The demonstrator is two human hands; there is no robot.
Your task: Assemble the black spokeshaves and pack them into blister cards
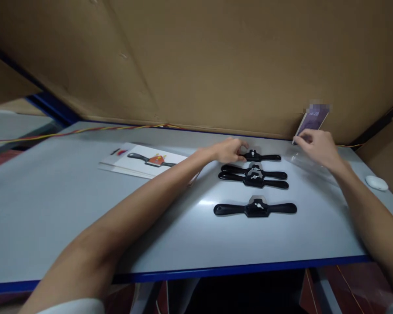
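Observation:
Several black spokeshaves lie across the grey table, each with a pale blade and a small bright screw. The nearest spokeshave lies apart from the two close-set ones behind it. My left hand is curled over the left handle of the farthest spokeshave, hiding that end. To the right, my right hand has thumb and forefinger pinched together at some clear plastic bags lying flat. The exact grip there is hard to see.
White printed cards with a spokeshave picture lie stacked at left, partly behind my left forearm. A purple upright thing leans on the cardboard wall. A white rounded object sits far right. Twisted wires run along the back edge.

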